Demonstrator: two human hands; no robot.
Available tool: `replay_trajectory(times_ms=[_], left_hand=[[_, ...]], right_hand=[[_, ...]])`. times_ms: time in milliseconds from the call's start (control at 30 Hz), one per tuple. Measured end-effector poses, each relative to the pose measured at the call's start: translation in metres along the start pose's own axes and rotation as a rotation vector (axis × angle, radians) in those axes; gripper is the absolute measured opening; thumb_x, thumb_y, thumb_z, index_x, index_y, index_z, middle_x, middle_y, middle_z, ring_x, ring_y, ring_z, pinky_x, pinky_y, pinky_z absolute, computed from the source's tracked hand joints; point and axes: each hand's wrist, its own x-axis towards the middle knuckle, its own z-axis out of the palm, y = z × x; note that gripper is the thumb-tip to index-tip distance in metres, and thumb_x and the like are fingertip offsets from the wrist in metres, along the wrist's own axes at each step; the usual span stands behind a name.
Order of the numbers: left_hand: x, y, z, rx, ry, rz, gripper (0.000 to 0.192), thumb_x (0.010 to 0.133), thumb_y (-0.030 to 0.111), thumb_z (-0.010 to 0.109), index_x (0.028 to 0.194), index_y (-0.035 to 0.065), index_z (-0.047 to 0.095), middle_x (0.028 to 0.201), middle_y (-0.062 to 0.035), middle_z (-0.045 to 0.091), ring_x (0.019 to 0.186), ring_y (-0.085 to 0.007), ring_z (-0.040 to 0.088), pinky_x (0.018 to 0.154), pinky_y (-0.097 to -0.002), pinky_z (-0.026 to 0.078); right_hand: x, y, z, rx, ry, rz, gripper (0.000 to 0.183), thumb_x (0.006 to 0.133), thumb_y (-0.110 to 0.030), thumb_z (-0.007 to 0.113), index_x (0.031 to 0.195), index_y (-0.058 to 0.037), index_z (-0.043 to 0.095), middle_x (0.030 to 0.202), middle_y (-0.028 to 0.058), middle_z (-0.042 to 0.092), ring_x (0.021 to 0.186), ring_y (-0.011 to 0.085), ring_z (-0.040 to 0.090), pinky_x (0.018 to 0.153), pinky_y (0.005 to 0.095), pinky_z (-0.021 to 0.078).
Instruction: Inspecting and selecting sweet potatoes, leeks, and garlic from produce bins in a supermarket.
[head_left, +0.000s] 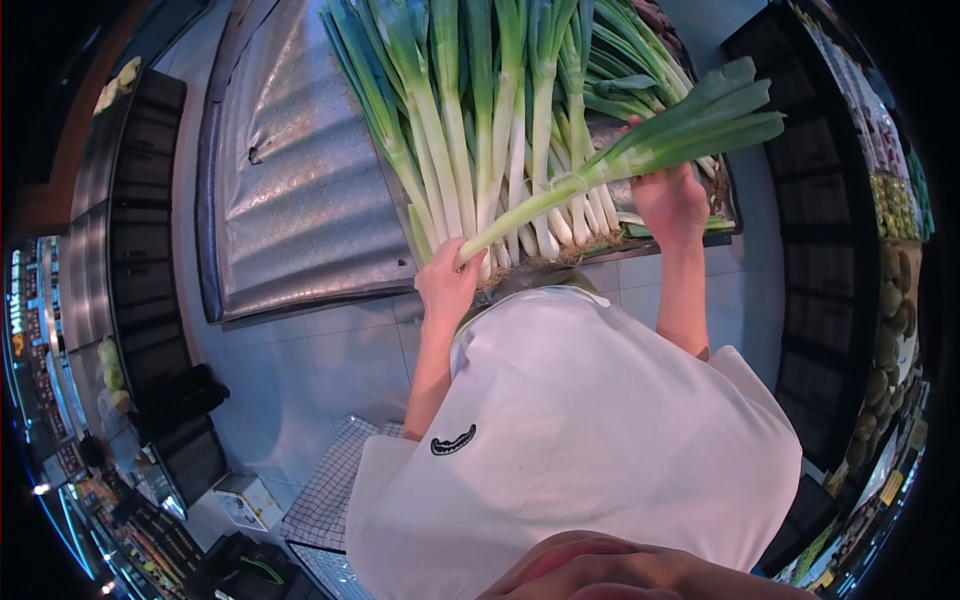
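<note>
A single leek (540, 196) lies slantwise between my two hands, above a row of other leeks (457, 150). My left hand (448, 281) pinches its white root end. Around its green upper part is my right hand (671, 195), with the leaves fanning out to the right past it. The row of leeks lies side by side on a padded silver mat, white ends and stringy roots (559, 261) towards me. Behind my right hand is another bunch of thinner green stalks (637, 60), partly hidden by the held leek.
The silver mat (292, 202) covers a low display with a dark rim, ridged on its left. Produce shelves (892, 300) stand at the right, dark cabinets (150, 225) at the left. A wire-grid basket (326, 480) is behind me at the lower left, near a white box (247, 501).
</note>
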Motion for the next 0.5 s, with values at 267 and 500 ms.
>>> replay_trajectory(times_ms=[267, 500], left_hand=[[0.032, 0.007, 0.002, -0.152, 0.191, 0.052, 0.039, 0.092, 0.019, 0.072, 0.125, 0.0018, 0.061, 0.11, -0.0205, 0.063, 0.098, -0.0367, 0.063, 0.086, -0.0424, 0.051], [0.038, -0.012, 0.033, 0.093, 0.148, 0.115, 0.041, 0.09, 0.015, 0.071, 0.124, -0.0031, 0.059, 0.122, -0.0218, 0.05, 0.109, -0.0413, 0.055, 0.096, -0.0468, 0.046]], right_hand=[[-0.004, 0.042, -0.03, -0.217, 0.089, 0.169, 0.063, 0.091, -0.019, 0.066, 0.146, -0.0051, 0.041, 0.123, 0.0118, 0.059, 0.108, 0.0187, 0.057, 0.095, 0.0347, 0.0445], [-0.029, 0.081, -0.037, -0.437, 0.318, 0.468, 0.034, 0.095, -0.019, 0.067, 0.124, -0.0048, 0.059, 0.103, 0.0037, 0.062, 0.088, 0.0093, 0.057, 0.078, 0.0264, 0.0464]])
